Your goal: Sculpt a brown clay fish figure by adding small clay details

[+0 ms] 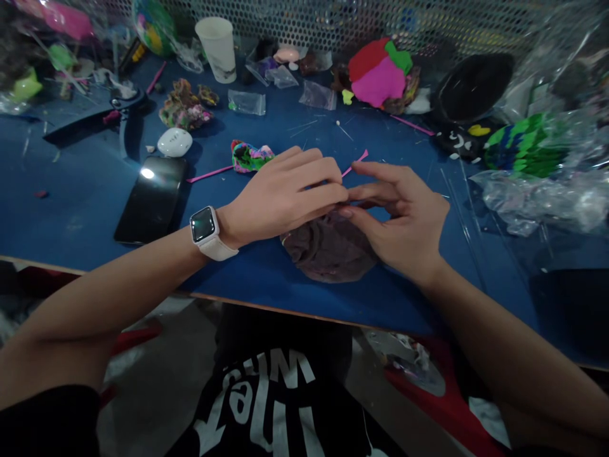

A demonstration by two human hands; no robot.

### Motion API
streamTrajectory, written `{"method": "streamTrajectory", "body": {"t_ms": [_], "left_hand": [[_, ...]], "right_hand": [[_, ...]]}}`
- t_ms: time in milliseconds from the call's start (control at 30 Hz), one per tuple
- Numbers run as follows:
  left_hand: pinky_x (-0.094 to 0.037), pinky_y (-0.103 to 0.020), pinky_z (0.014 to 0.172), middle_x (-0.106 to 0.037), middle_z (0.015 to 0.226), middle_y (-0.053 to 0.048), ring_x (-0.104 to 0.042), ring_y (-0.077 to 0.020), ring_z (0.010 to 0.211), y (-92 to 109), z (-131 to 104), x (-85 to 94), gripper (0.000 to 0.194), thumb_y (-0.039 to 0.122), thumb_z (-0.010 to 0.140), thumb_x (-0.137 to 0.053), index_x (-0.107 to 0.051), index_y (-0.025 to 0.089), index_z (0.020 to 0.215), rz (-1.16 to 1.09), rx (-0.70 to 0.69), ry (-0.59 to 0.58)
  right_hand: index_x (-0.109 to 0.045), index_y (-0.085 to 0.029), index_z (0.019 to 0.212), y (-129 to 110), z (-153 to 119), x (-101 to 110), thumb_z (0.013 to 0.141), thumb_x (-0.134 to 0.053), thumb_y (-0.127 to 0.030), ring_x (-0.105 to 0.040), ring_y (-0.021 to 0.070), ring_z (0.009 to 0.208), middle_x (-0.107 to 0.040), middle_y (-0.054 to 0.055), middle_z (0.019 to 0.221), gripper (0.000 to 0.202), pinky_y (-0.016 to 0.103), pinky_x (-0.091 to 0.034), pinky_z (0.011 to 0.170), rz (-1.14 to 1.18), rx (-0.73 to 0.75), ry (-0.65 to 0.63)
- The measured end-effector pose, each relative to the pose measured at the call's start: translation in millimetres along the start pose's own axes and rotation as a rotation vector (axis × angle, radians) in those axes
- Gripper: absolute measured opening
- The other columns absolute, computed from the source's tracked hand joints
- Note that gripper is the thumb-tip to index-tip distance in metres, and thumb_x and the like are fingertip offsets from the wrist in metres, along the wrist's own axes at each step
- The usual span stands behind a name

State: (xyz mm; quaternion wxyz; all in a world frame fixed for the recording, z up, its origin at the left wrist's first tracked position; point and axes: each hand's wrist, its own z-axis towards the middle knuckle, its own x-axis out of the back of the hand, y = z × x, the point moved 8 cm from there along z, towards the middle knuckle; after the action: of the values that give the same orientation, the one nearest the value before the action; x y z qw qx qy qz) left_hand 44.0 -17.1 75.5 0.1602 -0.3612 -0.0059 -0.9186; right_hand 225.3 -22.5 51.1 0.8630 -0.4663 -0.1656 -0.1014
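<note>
A dark brown clay lump (330, 251) with a wrinkled surface lies on the blue table near its front edge. Over its upper part stretches my left hand (290, 190), a watch on the wrist, its fingers close together and their tips hiding what is under them. From the right, my right hand (397, 212) meets those fingertips with thumb and fingers pinched at the lump's top; anything between them is too small to make out. Just behind my left hand lies a multicoloured clay piece (250, 157), and a pink stick (356, 163) shows behind the fingertips.
A black phone (152, 200), a white case (174, 142) and cutting pliers (124, 114) lie to the left. At the back stand a paper cup (217, 51) and a red, pink and green clay piece (379, 76). Plastic wrap (547, 200) and a black bowl (473, 86) are at right.
</note>
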Motion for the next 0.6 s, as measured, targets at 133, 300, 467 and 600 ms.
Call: {"method": "streamTrajectory", "body": {"t_ms": [133, 300, 467, 600], "left_hand": [[-0.059, -0.040, 0.083, -0.081, 0.120, -0.008, -0.077, -0.0220, 0.100, 0.7, 0.9, 0.6, 0.022, 0.035, 0.127, -0.049, -0.066, 0.025, 0.137, -0.016, 0.014, -0.014], [-0.056, -0.037, 0.080, -0.080, 0.116, -0.008, -0.075, -0.0206, 0.097, 2.1, 1.7, 0.5, 0.027, 0.039, 0.128, -0.048, -0.069, 0.022, 0.122, 0.004, -0.010, -0.035], [-0.059, -0.036, 0.082, -0.080, 0.113, -0.011, -0.076, -0.0205, 0.097, 1.0, 1.9, 4.2, 0.021, 0.035, 0.126, -0.056, -0.069, 0.019, 0.129, 0.011, -0.012, 0.013], [-0.064, -0.042, 0.086, -0.082, 0.122, -0.009, -0.081, -0.0234, 0.104, -2.6, 0.4, 0.0, 0.028, 0.032, 0.127, -0.049, -0.072, 0.026, 0.142, -0.075, 0.073, -0.042]], "right_hand": [[-0.080, -0.034, 0.117, 2.3, 1.3, 1.7, 0.085, -0.110, -0.041, -0.090, 0.0264, 0.093, -0.088, -0.003, 0.098, 0.044, 0.043, -0.078, 0.087, 0.103, -0.036, 0.044], [-0.077, -0.032, 0.105, 3.7, 3.0, 2.7, 0.080, -0.113, -0.042, -0.088, 0.0255, 0.091, -0.086, -0.002, 0.096, 0.045, 0.041, -0.076, 0.081, 0.154, -0.062, 0.057], [-0.078, -0.030, 0.095, 3.2, 4.1, 4.4, 0.084, -0.110, -0.046, -0.088, 0.0253, 0.090, -0.087, 0.000, 0.095, 0.038, 0.040, -0.076, 0.078, 0.126, -0.056, 0.085], [-0.072, -0.029, 0.084, -1.9, 3.2, 5.9, 0.085, -0.109, -0.039, -0.089, 0.0256, 0.091, -0.088, 0.000, 0.094, 0.038, 0.041, -0.076, 0.079, 0.122, -0.041, 0.108]]}}
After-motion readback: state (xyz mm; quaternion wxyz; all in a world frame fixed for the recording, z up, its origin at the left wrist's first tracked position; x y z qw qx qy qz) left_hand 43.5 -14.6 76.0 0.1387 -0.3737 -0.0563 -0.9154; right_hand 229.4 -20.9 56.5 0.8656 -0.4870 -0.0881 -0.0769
